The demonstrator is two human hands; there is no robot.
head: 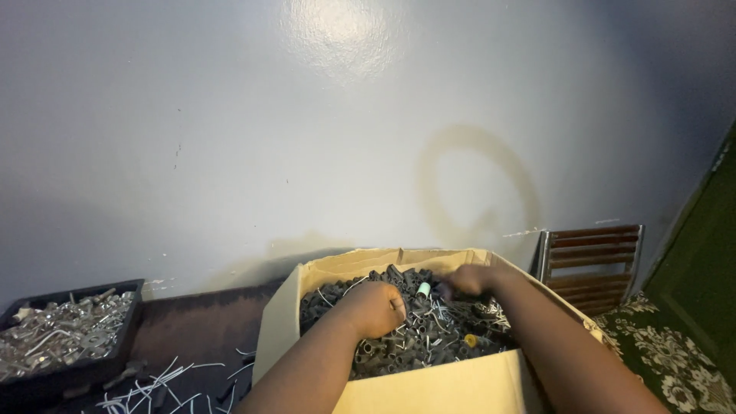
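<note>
A tan cardboard box [285, 322] sits low in the head view, filled with several small dark tube-shaped pieces [391, 356] mixed with thin white wires. My left hand [376, 307] is curled in a fist on top of the pile, fingers dug into the pieces. My right hand [469, 279] reaches in from the right, fingers bent into the pile near the far side. A small pale green piece [423, 289] lies between the two hands, and a yellow piece [470, 340] shows lower down. What either hand grips is hidden.
A black tray [115, 364] of silvery metal parts stands at the left. Loose white wires [165, 383] lie scattered on the dark surface beside the box. A slatted chair back [590, 257] stands at the right against a grey wall, with patterned fabric [675, 360] below it.
</note>
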